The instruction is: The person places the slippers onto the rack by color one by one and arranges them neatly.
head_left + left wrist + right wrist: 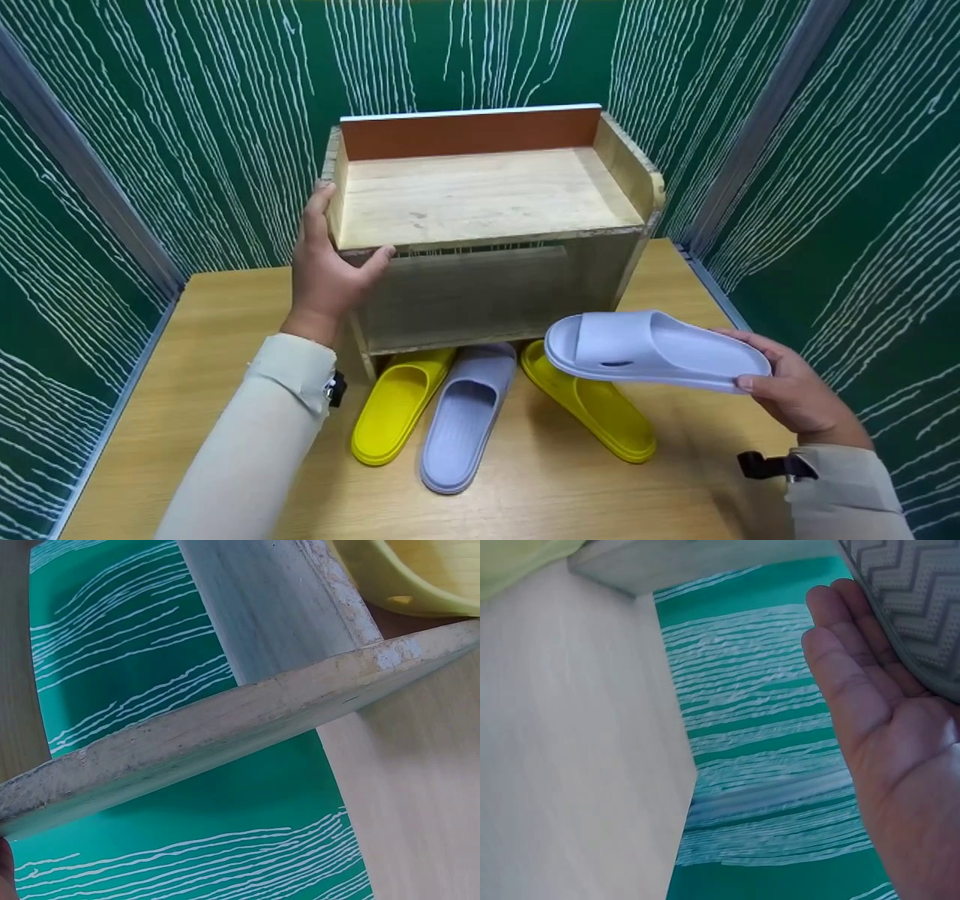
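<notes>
My left hand (330, 259) grips the left side panel of a small wooden shoe rack (487, 191), with the thumb over the shelf's front edge. The left wrist view shows the worn edge of that side panel (247, 705) and only a fingertip at its lower left. By its heel end, my right hand (799, 390) holds a lavender slipper (622, 341) in the air. Its zigzag sole (922, 600) shows above the fingers in the right wrist view. A second lavender slipper (461, 420) lies on the table, its toe end at the rack's lower bar.
A yellow slipper (394, 420) lies left of the lavender one on the wooden table (247, 322). Another yellow slipper (611, 420) lies angled beneath the held slipper, partly hidden by it. Green panels (885, 150) with white streaks enclose the table's back and sides.
</notes>
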Demonstrator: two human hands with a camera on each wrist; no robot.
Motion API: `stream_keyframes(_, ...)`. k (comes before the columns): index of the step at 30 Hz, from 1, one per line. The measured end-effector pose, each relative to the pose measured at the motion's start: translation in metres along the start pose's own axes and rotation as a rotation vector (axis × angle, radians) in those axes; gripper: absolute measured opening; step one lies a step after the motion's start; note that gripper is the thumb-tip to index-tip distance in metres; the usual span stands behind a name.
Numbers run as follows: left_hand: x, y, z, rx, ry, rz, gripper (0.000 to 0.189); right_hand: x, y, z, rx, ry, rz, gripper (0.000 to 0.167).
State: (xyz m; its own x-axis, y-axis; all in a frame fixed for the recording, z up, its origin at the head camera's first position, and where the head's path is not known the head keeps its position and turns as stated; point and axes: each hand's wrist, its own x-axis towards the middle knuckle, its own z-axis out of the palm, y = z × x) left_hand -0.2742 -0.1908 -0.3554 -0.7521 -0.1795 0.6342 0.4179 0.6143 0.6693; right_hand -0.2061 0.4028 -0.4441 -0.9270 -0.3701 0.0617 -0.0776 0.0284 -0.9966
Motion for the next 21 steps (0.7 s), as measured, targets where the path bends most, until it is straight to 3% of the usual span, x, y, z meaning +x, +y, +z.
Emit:
stream_keyframes(3,0.000,0.000,0.000,-0.010,0.002,-0.007,0.100,0.003,-0.005,0.006,0.007,-0.008,-0.012,0.055)
stream_keyframes(9,-0.001,0.001,0.000,0.007,-0.002,-0.012,0.101,0.006,-0.015,0.018,0.036,0.063,-0.029,0.052)
stream_keyframes(17,-0.001,0.000,0.000,0.010,0.002,0.002,0.100,0.009,-0.029,0.027,0.105,-0.021,-0.197,0.054)
stream_keyframes(21,-0.001,0.001,0.000,0.016,0.011,0.017,0.099,0.008,-0.038,0.035,0.125,0.032,-0.225,0.053)
